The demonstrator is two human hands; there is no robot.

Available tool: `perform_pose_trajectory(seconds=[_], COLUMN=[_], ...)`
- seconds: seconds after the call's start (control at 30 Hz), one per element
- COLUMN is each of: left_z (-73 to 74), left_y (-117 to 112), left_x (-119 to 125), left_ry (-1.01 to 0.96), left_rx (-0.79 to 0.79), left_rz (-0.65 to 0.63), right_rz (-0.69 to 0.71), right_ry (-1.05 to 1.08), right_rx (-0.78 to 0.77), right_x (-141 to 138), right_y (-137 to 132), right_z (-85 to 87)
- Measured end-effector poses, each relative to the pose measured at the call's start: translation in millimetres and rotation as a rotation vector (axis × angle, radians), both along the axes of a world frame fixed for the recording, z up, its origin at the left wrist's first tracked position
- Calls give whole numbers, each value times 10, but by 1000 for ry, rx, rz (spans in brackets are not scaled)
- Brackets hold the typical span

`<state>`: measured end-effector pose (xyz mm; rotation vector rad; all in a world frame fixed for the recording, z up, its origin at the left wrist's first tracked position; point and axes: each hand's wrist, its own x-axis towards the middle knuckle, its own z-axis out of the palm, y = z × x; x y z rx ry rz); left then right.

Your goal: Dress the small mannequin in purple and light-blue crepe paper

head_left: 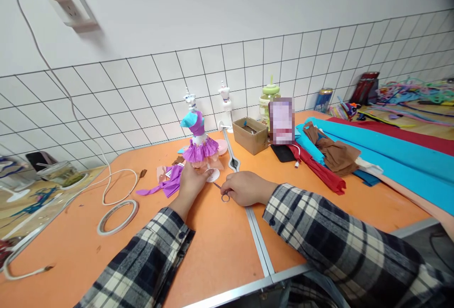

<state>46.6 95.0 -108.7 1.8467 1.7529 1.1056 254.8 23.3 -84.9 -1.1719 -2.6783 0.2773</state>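
Note:
A small white dress form (199,141) stands tilted on the orange table, dressed in a purple and turquoise top and a ruffled purple skirt (201,151) with a peach layer below. My left hand (192,184) is closed at its foot, thumb against the round white base (213,175); the other fingers are partly hidden. In my right hand (244,189) are small scissors (225,198), with one ring showing under the fingers and a thin shaft pointing at the base. Purple paper scraps (169,184) lie beside my left hand.
A tape roll (118,218) and white cable (106,175) lie left. Behind are a bare dress form (225,102), cardboard box (251,136), phone (282,121) and green-lidded bottle (270,95). Coloured crepe paper (372,156) covers the right. A metal-edged seam (258,237) divides the tabletop.

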Motion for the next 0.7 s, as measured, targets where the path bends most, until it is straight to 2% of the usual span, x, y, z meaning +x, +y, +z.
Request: perform_pose_trajectory(seconds=[0.2, 0.7], left_z=[-31, -62], left_y=[33, 58], left_x=[-36, -32], left_ry=[4, -46], left_rx=[-88, -84], left_rz=[-65, -69], right_rz=[29, 1], right_ry=[14, -6], right_rx=[-23, -18], right_x=[-21, 7], right_y=[-27, -4], right_z=[9, -22])
